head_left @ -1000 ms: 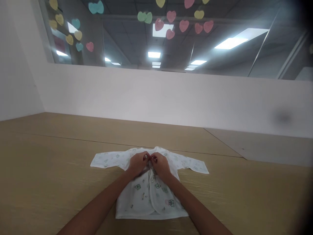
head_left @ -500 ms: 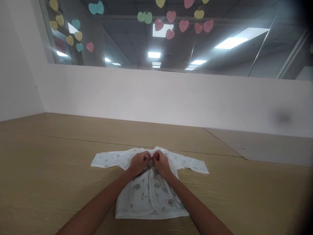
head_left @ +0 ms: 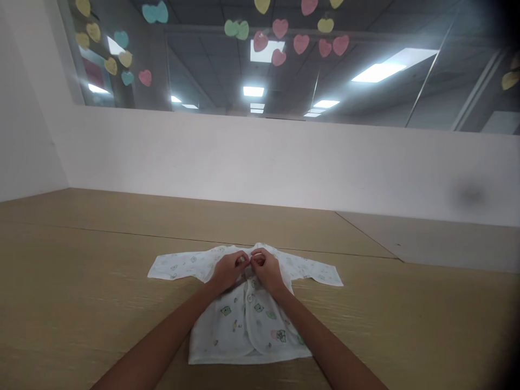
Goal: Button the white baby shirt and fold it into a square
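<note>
Since the fingers are all bunched up right at the neckline, this looks like the top fastening getting done up on a tiny baby top (head_left: 244,336). It's white with a little print of green and pink squares, and it's lying flat on a pale wood-grain surface (head_left: 81,303), front facing up, collar (head_left: 260,248) pointing away from the person and sleeves (head_left: 170,268) spread out to both sides. A round button (head_left: 249,297) just below the hands looks fastened already.

Neither hand is open at all, both are closed down into a narrow pinch. The left hand (head_left: 229,271) comes in from the lower left with its fingertips (head_left: 242,260) on the neckline, and the right hand (head_left: 266,270) mirrors it, its fingertips (head_left: 257,260) just beside the left's. Honestly can't tell what's between them, since the knuckles hide it, but it's at least the cloth edge, maybe a small button too.

Further back there's a white wall (head_left: 244,157) topped by a glass panel (head_left: 365,108) with paper hearts (head_left: 278,57) stuck on it.
</note>
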`<state>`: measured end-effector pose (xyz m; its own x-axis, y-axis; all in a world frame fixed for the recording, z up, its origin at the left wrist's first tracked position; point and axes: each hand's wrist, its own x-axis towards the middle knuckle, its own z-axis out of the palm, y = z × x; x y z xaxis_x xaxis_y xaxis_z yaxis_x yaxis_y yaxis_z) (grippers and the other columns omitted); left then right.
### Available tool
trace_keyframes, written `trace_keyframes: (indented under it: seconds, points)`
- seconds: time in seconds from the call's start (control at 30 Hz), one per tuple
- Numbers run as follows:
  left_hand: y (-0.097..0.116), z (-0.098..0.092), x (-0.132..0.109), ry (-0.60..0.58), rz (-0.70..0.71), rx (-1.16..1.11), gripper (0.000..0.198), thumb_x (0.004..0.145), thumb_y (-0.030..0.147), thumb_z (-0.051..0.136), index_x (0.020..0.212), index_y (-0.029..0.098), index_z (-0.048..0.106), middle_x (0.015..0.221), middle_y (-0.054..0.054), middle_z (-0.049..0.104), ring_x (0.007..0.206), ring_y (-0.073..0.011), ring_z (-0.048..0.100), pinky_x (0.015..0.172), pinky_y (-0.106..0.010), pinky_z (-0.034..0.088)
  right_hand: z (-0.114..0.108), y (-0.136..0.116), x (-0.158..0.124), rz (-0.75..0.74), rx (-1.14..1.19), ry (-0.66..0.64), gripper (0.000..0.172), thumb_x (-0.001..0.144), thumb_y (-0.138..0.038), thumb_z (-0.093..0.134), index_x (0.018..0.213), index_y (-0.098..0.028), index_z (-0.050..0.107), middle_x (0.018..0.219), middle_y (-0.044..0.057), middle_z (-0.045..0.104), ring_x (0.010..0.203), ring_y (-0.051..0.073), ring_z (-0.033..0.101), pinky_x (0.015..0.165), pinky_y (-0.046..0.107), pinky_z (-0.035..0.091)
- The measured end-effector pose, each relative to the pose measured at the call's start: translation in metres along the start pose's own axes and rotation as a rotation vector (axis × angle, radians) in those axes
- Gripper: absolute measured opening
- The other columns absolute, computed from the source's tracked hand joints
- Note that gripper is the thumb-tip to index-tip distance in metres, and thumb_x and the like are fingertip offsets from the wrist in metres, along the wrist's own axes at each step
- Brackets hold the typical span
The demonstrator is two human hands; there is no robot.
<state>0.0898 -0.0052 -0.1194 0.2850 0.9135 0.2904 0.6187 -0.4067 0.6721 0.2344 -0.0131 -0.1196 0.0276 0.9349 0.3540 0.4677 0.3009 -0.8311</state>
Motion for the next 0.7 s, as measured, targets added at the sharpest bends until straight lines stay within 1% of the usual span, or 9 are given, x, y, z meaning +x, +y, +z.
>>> trace_keyframes:
  seconds: [0.13, 0.3, 0.37, 0.43, 0.5, 0.57, 0.63, 0.7]
  points:
    - [0.002, 0.000, 0.000, 0.000, 0.005, -0.009, 0.028, 0.083, 0.039, 0.040, 0.079, 0.019, 0.060, 0.062, 0.002, 0.056, 0.059, -0.0116, 0.048, 0.058, -0.023, 0.034, 0.000, 0.000, -0.001, 0.003, -0.005, -0.030, 0.018, 0.069, -0.016, 0.044, 0.084, -0.018, 0.053, 0.074, 0.001, 0.065, 0.069, 0.014, 0.061, 0.066, 0.025, 0.048]
    - [0.003, -0.001, -0.001, 0.010, 0.009, -0.056, 0.027, 0.084, 0.038, 0.039, 0.081, 0.019, 0.058, 0.076, 0.001, 0.062, 0.069, -0.0125, 0.053, 0.063, -0.023, 0.036, 0.001, 0.001, 0.001, 0.018, 0.011, -0.034, 0.019, 0.069, -0.015, 0.045, 0.084, -0.017, 0.054, 0.073, 0.002, 0.063, 0.068, 0.013, 0.060, 0.064, 0.023, 0.047]
    - [0.003, -0.001, -0.001, -0.004, -0.008, -0.064, 0.026, 0.085, 0.037, 0.037, 0.084, 0.020, 0.057, 0.070, 0.002, 0.061, 0.065, -0.0120, 0.052, 0.060, -0.022, 0.035, -0.001, -0.001, 0.002, 0.021, 0.017, -0.070, 0.018, 0.068, -0.015, 0.046, 0.084, -0.016, 0.055, 0.069, 0.001, 0.062, 0.065, 0.013, 0.058, 0.060, 0.022, 0.045]
    - [0.002, -0.001, -0.001, -0.011, -0.019, -0.081, 0.025, 0.086, 0.037, 0.036, 0.085, 0.020, 0.055, 0.059, 0.004, 0.056, 0.058, -0.0113, 0.049, 0.057, -0.022, 0.033, -0.006, -0.006, 0.003, 0.041, -0.011, -0.139, 0.018, 0.069, -0.017, 0.047, 0.085, -0.015, 0.055, 0.063, -0.001, 0.060, 0.059, 0.012, 0.055, 0.055, 0.020, 0.042]
    - [0.002, -0.001, -0.001, -0.019, -0.026, -0.108, 0.024, 0.085, 0.036, 0.036, 0.086, 0.020, 0.054, 0.055, 0.005, 0.054, 0.054, -0.0109, 0.048, 0.055, -0.022, 0.033, -0.012, -0.012, 0.004, 0.056, -0.084, -0.232, 0.020, 0.069, -0.017, 0.048, 0.087, -0.015, 0.056, 0.059, -0.002, 0.058, 0.055, 0.011, 0.053, 0.053, 0.020, 0.039]
    - [0.002, 0.000, -0.002, -0.037, -0.035, -0.128, 0.020, 0.083, 0.033, 0.039, 0.088, 0.019, 0.054, 0.060, 0.004, 0.058, 0.056, -0.0111, 0.050, 0.056, -0.022, 0.034, -0.019, -0.020, 0.004, 0.038, -0.187, -0.329, 0.025, 0.066, -0.014, 0.049, 0.090, -0.015, 0.056, 0.059, -0.002, 0.058, 0.056, 0.011, 0.053, 0.053, 0.020, 0.038]
    - [0.002, 0.000, -0.002, -0.060, -0.039, -0.121, 0.016, 0.078, 0.025, 0.044, 0.090, 0.019, 0.053, 0.067, 0.002, 0.062, 0.061, -0.0118, 0.054, 0.058, -0.023, 0.036, -0.026, -0.027, 0.004, -0.003, -0.280, -0.418, 0.030, 0.063, -0.011, 0.052, 0.092, -0.016, 0.056, 0.061, -0.002, 0.059, 0.060, 0.012, 0.054, 0.055, 0.020, 0.037]
    - [0.002, 0.000, -0.003, -0.079, -0.028, -0.100, 0.021, 0.071, 0.018, 0.047, 0.092, 0.020, 0.052, 0.071, 0.002, 0.064, 0.065, -0.0126, 0.056, 0.061, -0.023, 0.037, -0.030, -0.032, 0.003, -0.031, -0.330, -0.483, 0.035, 0.060, -0.010, 0.055, 0.095, -0.016, 0.055, 0.065, -0.002, 0.060, 0.062, 0.012, 0.055, 0.055, 0.020, 0.037]
